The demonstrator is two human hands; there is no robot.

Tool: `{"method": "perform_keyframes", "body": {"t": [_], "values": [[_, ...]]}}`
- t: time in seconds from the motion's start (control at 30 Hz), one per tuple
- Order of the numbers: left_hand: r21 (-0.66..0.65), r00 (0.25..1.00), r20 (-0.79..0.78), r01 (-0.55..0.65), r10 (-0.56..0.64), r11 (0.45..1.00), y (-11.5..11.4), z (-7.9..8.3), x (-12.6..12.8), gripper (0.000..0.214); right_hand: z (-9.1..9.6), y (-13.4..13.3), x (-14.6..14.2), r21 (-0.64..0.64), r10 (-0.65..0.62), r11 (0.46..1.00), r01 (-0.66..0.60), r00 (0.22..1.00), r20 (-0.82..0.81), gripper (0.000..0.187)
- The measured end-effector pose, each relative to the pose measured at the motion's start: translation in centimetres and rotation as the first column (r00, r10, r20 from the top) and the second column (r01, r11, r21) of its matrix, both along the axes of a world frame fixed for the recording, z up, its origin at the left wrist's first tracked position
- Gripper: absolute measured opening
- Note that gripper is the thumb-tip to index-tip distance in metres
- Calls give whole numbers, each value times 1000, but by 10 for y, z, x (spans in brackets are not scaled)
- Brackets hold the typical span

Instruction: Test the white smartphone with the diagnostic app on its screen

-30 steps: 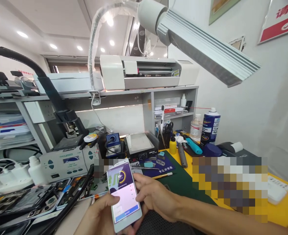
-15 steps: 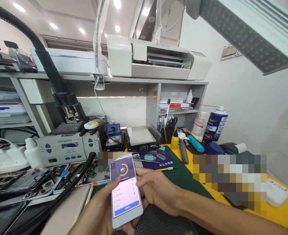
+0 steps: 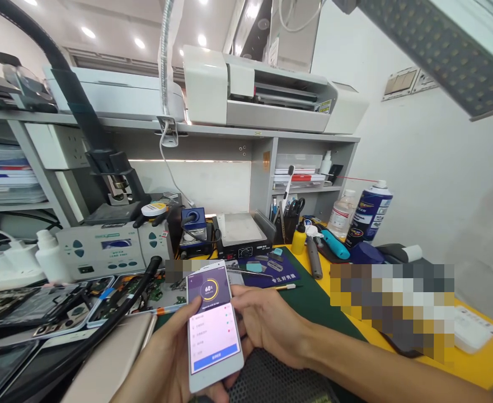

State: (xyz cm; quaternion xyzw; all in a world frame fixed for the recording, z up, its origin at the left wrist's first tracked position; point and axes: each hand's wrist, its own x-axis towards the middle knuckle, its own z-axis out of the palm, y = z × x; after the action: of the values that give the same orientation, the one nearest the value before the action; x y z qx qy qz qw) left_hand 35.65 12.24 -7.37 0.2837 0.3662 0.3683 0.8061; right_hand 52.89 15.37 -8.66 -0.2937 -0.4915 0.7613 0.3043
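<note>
A white smartphone (image 3: 213,336) is held upright at the lower middle of the view, its lit screen showing a 60 in a yellow ring, a list and a blue bar. My left hand (image 3: 174,341) wraps round the phone's left side and lower back, the thumb lying at the screen's edge. On the other side, my right hand (image 3: 267,324) grips the right edge, with thumb and forefinger near the upper part and the other fingers hidden behind. Beneath the hands is a dark perforated mat (image 3: 280,380).
A rework station (image 3: 116,246) stands at the left, behind opened phones and boards (image 3: 65,313). A black hose (image 3: 116,319) crosses them. To the right are a yellow bottle (image 3: 299,239), a grey tool (image 3: 314,257) and a blue spray can (image 3: 370,212). A heating plate (image 3: 242,232) sits at the back.
The camera view has shifted slightly. Both hands keep hold of the phone, and its screen still shows 60, with the list lines slightly different. Nothing has been let go.
</note>
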Motion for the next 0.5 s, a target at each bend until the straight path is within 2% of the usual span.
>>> {"method": "perform_keyframes", "body": {"t": [0.2,0.5], "values": [[55,998,-2,68,-68,996,3,-10,-2,62,0,0,-1,0,-13,1000,13,1000,18,36],[114,986,-165,18,1,993,-1,-7,-3,71,2,0,-1,13,-17,1000,17,1000,21,37]]}}
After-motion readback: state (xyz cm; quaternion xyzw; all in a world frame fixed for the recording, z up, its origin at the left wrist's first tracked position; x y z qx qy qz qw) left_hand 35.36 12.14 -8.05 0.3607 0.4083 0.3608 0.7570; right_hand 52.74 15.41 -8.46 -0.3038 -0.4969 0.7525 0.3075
